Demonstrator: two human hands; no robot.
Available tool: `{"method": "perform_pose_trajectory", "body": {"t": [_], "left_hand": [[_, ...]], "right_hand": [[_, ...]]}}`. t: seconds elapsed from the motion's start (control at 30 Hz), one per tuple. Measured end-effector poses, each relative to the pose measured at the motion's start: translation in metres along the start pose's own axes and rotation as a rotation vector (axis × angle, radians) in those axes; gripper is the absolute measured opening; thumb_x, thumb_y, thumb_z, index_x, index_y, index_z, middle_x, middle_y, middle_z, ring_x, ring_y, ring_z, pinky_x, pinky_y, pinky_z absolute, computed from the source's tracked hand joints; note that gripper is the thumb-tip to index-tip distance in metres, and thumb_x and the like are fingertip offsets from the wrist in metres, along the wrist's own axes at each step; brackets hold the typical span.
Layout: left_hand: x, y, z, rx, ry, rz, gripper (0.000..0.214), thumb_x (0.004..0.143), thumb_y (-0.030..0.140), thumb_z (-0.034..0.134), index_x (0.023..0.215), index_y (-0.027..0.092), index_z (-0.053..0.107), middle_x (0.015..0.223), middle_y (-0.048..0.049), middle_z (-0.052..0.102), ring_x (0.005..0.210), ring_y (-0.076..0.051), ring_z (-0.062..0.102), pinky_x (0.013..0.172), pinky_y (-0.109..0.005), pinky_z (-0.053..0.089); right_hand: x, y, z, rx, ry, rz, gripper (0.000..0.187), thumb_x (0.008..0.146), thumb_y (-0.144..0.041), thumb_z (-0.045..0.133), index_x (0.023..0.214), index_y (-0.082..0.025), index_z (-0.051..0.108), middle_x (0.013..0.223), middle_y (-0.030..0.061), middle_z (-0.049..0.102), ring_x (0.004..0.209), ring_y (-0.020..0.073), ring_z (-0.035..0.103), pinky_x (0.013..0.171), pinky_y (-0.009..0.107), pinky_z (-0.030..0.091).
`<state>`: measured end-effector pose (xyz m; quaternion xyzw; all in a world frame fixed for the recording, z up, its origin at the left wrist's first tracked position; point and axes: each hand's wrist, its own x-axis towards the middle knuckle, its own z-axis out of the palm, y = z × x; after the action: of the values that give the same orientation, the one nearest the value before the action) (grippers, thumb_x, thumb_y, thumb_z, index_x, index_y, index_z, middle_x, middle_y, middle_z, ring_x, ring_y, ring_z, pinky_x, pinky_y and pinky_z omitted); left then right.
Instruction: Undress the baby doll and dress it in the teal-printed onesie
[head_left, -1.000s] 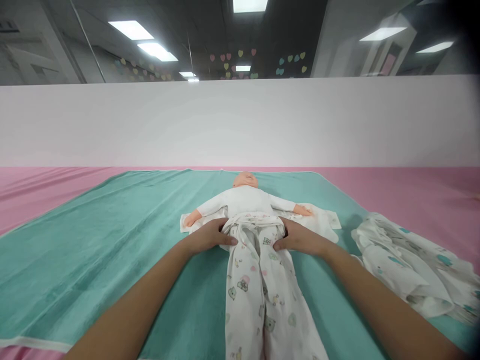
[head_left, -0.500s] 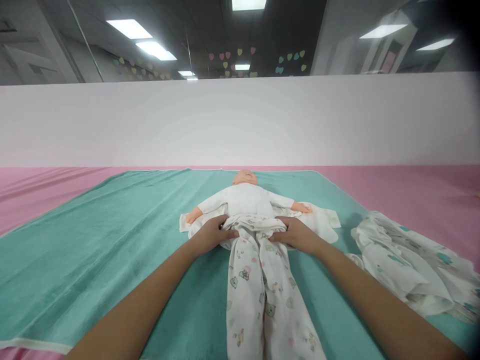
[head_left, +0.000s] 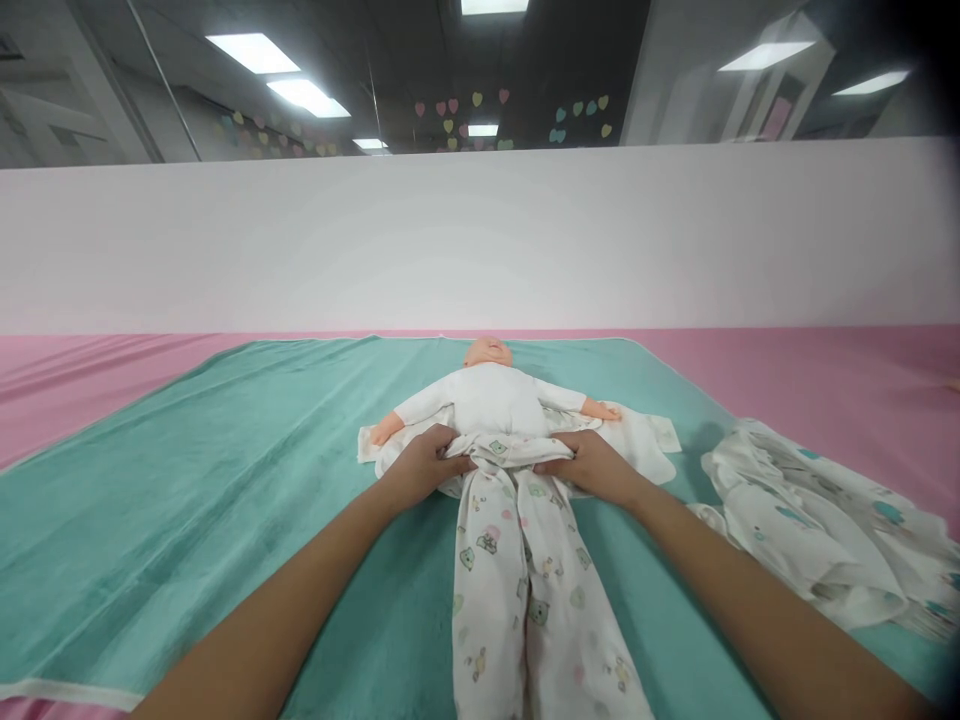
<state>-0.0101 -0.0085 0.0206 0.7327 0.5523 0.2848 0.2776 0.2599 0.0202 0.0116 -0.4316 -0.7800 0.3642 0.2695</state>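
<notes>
While the doll [head_left: 495, 400] lies on the green sheet [head_left: 225, 480], the left hand [head_left: 420, 468] and right hand [head_left: 598, 468] grasp the patterned pants [head_left: 491, 560] at opposite sides of the doll's waist. A crumpled white cloth [head_left: 817, 530] lies apart from the doll.

Pants [head_left: 495, 560] I'm gripping: white, print of greenish animal faces, pink and yellowish motifs. Doll shirt [head_left: 493, 398]: plain white. Blanket [head_left: 187, 490] under it: teal, pale edging. Cloth [head_left: 810, 375] beyond: solid pink. Bundled fabric [head_left: 817, 540] on my right: white, teal patches. Wall [head_left: 450, 240]: plain off-white.
</notes>
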Motion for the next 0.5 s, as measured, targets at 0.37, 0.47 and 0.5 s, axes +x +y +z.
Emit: {"method": "perform_pose_trajectory", "body": {"t": [0.37, 0.47, 0.5], "left_hand": [[-0.0011, 0.0046, 0.0011, -0.029, -0.024, -0.042, 0.035, 0.071, 0.049, 0.056, 0.064, 0.018, 0.042, 0.061, 0.0048, 0.037, 0.060, -0.011, 0.034, 0.053, -0.023, 0.023], [-0.0016, 0.0080, 0.0026, -0.041, 0.001, -0.054, 0.036, 0.071, 0.048, 0.055, 0.062, 0.018, 0.038, 0.060, 0.0052, 0.035, 0.058, -0.010, 0.032, 0.051, -0.023, 0.022], [-0.0018, 0.0091, 0.0032, -0.046, 0.005, -0.062, 0.036, 0.071, 0.048, 0.055, 0.062, 0.018, 0.037, 0.059, 0.0053, 0.034, 0.057, -0.010, 0.032, 0.051, -0.022, 0.022]], "right_hand": [[-0.0014, -0.0035, 0.0004, 0.012, -0.005, -0.002, 0.030, 0.071, -0.039, 0.062, 0.094, -0.022, 0.071, 0.089, -0.0008, 0.070, 0.090, 0.0262, 0.061, 0.079, 0.034, 0.046], [-0.0016, -0.0043, 0.0019, -0.003, 0.014, 0.003, 0.033, 0.071, -0.042, 0.060, 0.094, -0.020, 0.070, 0.087, 0.0000, 0.070, 0.088, 0.0265, 0.061, 0.078, 0.035, 0.047], [-0.0015, -0.0044, 0.0025, -0.015, 0.023, 0.004, 0.034, 0.072, -0.043, 0.059, 0.093, -0.020, 0.070, 0.086, 0.0004, 0.070, 0.087, 0.0266, 0.061, 0.078, 0.035, 0.047]]}}
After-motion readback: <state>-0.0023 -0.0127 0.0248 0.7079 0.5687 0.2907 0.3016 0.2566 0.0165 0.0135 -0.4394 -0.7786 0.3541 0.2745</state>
